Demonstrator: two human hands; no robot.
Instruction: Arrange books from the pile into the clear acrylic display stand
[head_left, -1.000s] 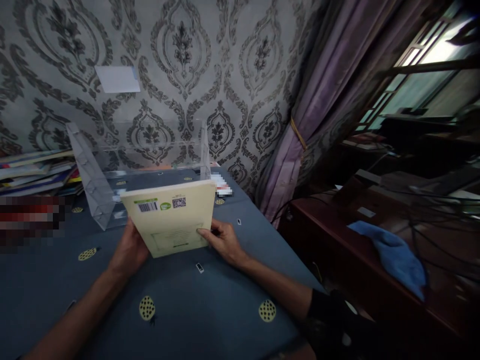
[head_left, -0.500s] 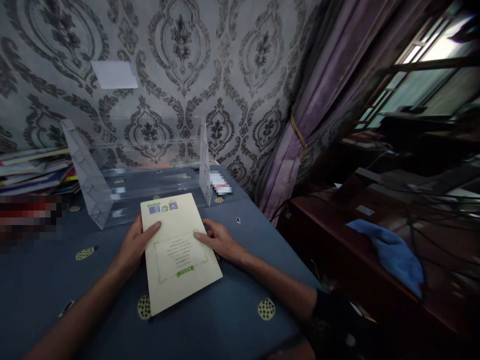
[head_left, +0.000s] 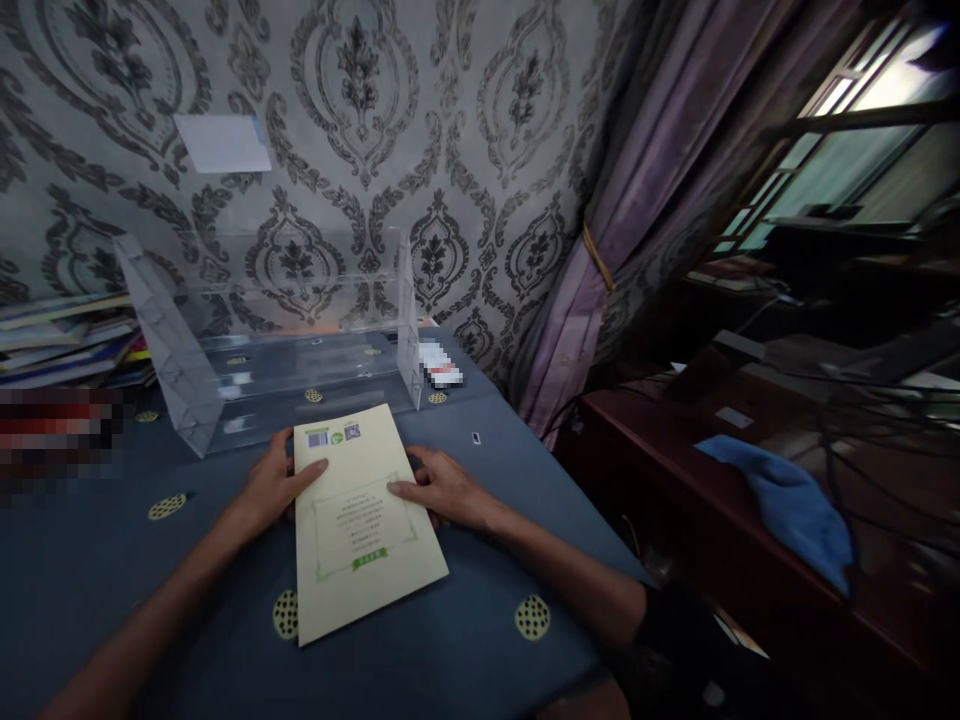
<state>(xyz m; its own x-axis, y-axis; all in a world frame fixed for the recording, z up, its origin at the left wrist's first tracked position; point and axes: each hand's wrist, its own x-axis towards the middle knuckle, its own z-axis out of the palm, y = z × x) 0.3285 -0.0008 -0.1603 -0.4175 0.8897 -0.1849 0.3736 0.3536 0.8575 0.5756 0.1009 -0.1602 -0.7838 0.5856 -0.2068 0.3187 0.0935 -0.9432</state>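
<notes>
1. While the left hand [head_left: 266, 490] pinches one long edge of the pale cream book [head_left: 360, 535], thumb flat on the cover, its other fingers are mostly hidden at the edge and beneath.
2. Right hand [head_left: 450, 492] grips the opposite edge likewise: thumb on top, remaining fingers curled at the side and under, partly hidden.
3. Book position: over the blue table [head_left: 420, 670], between both hands, back cover up, barcode end pointing away from the person. Cannot tell whether its underside touches the surface.
4. Beyond the book: clear plastic rack [head_left: 176, 375], standing near the patterned wall [head_left: 502, 230].
5. Left of the rack: stacked books [head_left: 67, 345].
</notes>
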